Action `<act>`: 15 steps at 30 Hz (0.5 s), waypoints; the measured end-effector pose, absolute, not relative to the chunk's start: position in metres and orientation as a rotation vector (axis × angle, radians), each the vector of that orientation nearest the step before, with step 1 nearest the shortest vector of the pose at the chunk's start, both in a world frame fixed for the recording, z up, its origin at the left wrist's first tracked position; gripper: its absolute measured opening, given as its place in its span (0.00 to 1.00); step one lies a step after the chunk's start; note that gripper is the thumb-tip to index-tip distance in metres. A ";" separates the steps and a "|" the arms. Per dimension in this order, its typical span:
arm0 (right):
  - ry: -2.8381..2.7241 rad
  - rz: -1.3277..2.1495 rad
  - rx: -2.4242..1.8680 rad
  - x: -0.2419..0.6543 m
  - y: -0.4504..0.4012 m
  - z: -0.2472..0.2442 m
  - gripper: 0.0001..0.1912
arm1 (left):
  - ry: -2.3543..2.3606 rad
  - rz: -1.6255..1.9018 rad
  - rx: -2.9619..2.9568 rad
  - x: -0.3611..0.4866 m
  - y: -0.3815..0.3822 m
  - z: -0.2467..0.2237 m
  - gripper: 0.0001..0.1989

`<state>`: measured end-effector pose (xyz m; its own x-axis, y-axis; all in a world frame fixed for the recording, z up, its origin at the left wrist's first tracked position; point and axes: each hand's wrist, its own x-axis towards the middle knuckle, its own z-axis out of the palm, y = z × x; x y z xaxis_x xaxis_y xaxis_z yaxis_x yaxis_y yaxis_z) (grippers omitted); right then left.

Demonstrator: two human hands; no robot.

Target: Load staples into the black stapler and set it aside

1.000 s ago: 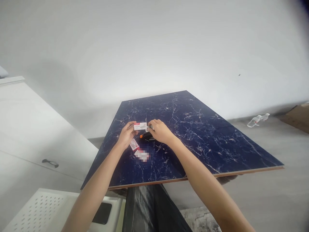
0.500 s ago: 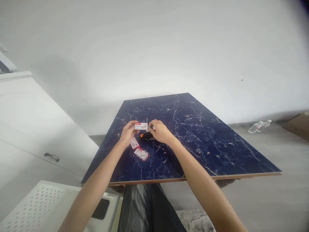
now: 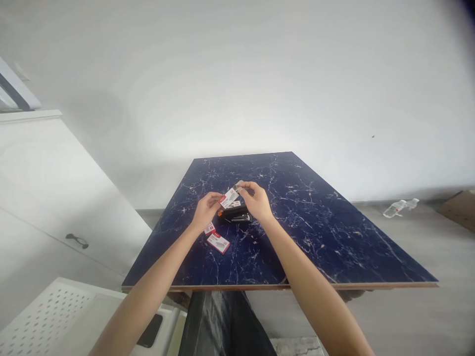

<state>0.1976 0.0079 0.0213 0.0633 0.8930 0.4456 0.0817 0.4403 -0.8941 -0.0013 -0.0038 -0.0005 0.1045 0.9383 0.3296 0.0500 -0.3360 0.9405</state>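
A small white and red box (image 3: pixel 229 198) is tilted between my hands above the blue marbled table (image 3: pixel 311 227). My left hand (image 3: pixel 211 205) pinches its lower left end. At the upper right end, the fingers of my right hand (image 3: pixel 252 194) are closed on a small grey piece too small to name. Under the box lies a black stapler (image 3: pixel 234 214) with an orange tip, and part of another white box (image 3: pixel 236 203) shows just behind it. Nearer to me are two more red and white boxes, one flat (image 3: pixel 218 243) and one (image 3: pixel 210 228) partly hidden by my left hand.
A white cabinet (image 3: pixel 55 188) with a dark handle stands at the left, above a white perforated surface (image 3: pixel 48 316) holding a dark flat object (image 3: pixel 150 331). Clear plastic bottles (image 3: pixel 399 207) and a cardboard box (image 3: pixel 460 210) are at the right, by the wall.
The held box has tilted, its right end now higher. My right hand has shifted right and slightly opened its pose. The stapler and another box behind it now show more fully.
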 end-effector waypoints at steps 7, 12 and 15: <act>-1.328 0.695 -0.943 0.199 0.008 0.022 0.12 | 1.042 1.296 1.828 0.003 -0.007 -0.004 0.16; -1.432 0.443 -1.019 0.198 -0.001 0.028 0.11 | 1.155 1.348 2.010 0.001 -0.010 -0.001 0.14; -1.469 0.341 -1.027 0.196 -0.007 0.033 0.12 | 1.148 1.370 2.021 0.004 -0.014 0.003 0.14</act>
